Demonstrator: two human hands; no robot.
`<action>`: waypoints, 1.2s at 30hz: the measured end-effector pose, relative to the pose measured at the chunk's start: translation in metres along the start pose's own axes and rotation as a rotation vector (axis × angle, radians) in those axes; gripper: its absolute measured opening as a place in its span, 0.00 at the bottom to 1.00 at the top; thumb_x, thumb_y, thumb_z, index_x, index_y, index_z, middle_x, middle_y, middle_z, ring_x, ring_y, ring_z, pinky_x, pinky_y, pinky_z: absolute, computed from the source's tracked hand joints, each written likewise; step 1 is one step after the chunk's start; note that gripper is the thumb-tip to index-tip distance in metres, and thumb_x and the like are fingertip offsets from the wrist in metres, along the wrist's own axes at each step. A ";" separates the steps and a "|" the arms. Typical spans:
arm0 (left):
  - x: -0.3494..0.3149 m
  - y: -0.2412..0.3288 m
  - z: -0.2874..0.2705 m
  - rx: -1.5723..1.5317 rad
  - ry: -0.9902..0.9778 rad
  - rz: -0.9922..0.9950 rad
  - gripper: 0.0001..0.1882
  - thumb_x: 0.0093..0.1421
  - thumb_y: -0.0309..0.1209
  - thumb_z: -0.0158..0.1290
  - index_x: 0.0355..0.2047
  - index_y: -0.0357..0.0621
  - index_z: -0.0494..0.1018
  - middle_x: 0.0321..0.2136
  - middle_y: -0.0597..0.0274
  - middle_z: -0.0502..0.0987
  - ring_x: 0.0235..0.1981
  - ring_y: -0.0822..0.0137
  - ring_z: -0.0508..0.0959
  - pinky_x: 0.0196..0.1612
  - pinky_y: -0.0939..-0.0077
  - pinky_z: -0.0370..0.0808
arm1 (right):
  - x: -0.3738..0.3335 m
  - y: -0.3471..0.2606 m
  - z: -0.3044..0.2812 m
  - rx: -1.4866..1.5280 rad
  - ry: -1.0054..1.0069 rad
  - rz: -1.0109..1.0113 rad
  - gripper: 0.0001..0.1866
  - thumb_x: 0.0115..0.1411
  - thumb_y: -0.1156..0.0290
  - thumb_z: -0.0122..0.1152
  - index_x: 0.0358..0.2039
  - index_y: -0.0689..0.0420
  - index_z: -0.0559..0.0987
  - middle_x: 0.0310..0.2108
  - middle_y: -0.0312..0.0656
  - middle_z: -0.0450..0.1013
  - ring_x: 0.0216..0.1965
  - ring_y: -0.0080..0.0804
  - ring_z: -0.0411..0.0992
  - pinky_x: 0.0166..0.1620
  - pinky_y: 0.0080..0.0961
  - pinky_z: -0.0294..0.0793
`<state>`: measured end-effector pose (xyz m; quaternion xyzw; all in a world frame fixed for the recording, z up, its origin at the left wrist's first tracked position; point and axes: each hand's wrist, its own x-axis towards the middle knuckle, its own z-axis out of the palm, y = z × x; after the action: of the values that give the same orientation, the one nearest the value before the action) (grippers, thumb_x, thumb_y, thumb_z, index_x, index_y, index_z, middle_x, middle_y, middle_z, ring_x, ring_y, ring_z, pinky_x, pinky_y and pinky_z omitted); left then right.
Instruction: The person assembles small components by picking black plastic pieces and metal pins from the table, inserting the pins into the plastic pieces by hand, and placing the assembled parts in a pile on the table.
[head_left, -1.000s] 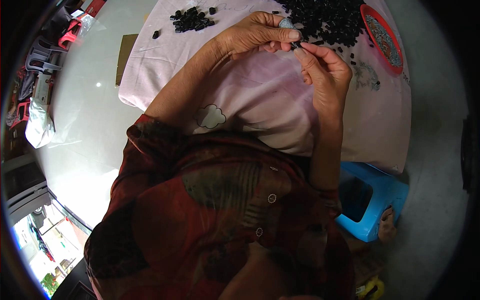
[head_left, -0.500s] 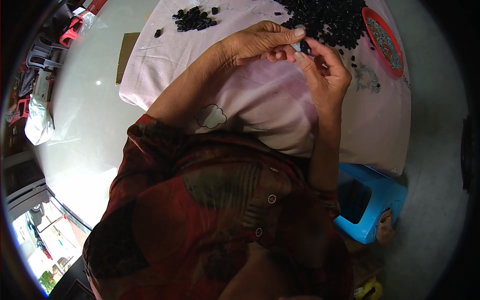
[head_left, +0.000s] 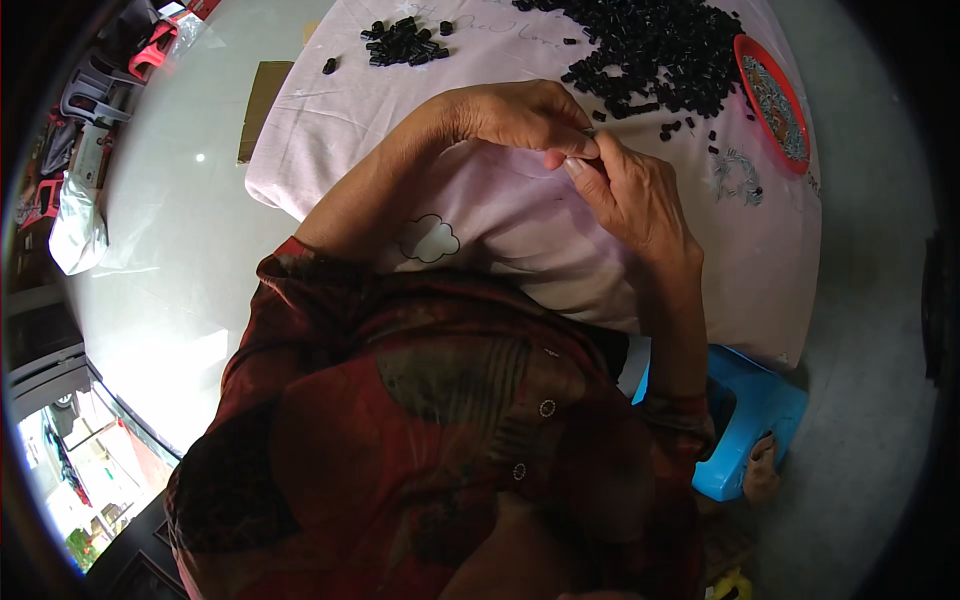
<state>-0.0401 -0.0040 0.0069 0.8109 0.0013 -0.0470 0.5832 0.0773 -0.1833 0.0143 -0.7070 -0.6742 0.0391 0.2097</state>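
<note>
Touching at the tips, the left hand (head_left: pixel 515 115) and the right hand (head_left: pixel 635 192) meet above a pink cloth (head_left: pixel 325 140). The fingers on both hands are bent and squeezed close, with the 2 thumbs near each other. They seem to pinch, but the spot between the tips is covered up, so I cannot tell what is in there. Think of a clock with those fingertips in the middle. A big pile of stubby black plastic pieces (head_left: pixel 665 60) lies at 1 o'clock, close to the hands. A smaller black pile (head_left: pixel 402 45) is at 10 o'clock, with 1 loose black piece (head_left: pixel 329 66) at its own 8 o'clock side. Between 2 and 3 o'clock, a red bowl (head_left: pixel 797 167) holds lots of tiny silver metal bits (head_left: pixel 775 105). Some loose silver bits (head_left: pixel 721 182) lie on the cloth at 3 o'clock. A white cloud picture (head_left: pixel 430 240) is at 8 o'clock. Down at 5 o'clock is a blue plastic stool (head_left: pixel 772 402).
</note>
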 end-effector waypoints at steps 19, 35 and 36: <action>-0.011 0.002 -0.002 -0.003 -0.029 0.008 0.21 0.65 0.47 0.52 0.35 0.37 0.79 0.23 0.65 0.76 0.28 0.73 0.73 0.36 0.76 0.71 | 0.003 0.002 0.020 0.129 0.090 -0.066 0.14 0.66 0.60 0.51 0.37 0.60 0.71 0.23 0.53 0.73 0.27 0.56 0.73 0.30 0.43 0.72; -0.071 -0.039 -0.062 0.615 0.939 -0.111 0.14 0.56 0.37 0.58 0.38 0.41 0.80 0.29 0.53 0.82 0.30 0.61 0.81 0.37 0.70 0.76 | -0.061 -0.037 -0.114 1.293 0.474 -0.323 0.18 0.67 0.56 0.46 0.44 0.58 0.75 0.30 0.33 0.59 0.31 0.22 0.54 0.29 0.18 0.53; -0.071 -0.042 -0.062 0.625 1.000 -0.113 0.14 0.56 0.36 0.58 0.38 0.41 0.79 0.29 0.52 0.82 0.29 0.60 0.82 0.36 0.70 0.76 | -0.059 -0.037 -0.130 1.278 0.445 -0.332 0.19 0.67 0.55 0.46 0.44 0.57 0.75 0.29 0.34 0.59 0.31 0.22 0.54 0.30 0.17 0.53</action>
<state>-0.1084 0.0721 -0.0079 0.8667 0.3054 0.3115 0.2420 0.0816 -0.2719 0.1316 -0.3237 -0.5593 0.2500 0.7210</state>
